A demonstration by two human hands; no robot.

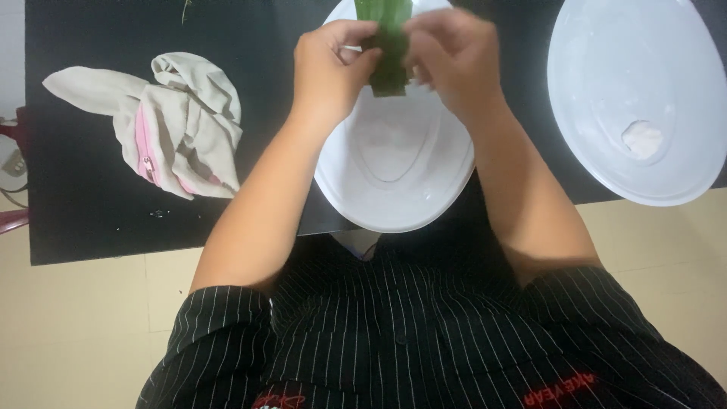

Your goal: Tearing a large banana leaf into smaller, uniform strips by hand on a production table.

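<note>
Green leaf strip (391, 53) is pinched between our left hand (333, 64) and right hand (454, 57), seemingly mid-fold, above the white bowl (394, 189) at the table's (91, 220) near edge.

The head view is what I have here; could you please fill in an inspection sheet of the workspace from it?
Surface: black table top over a pale tiled floor.
Job's things: green leaf strip, folded, held over a white oval dish.
Clutter: second white oval dish with a small whitish lump; crumpled beige cloth with pink zip; a few droplets beside it.
Grippers: left hand and right hand both pinch the leaf strip.
Cables: nothing seen.
Surroundings: the person's black pinstriped garment below; part of a reddish object at the left edge, too cropped to identify.
</note>
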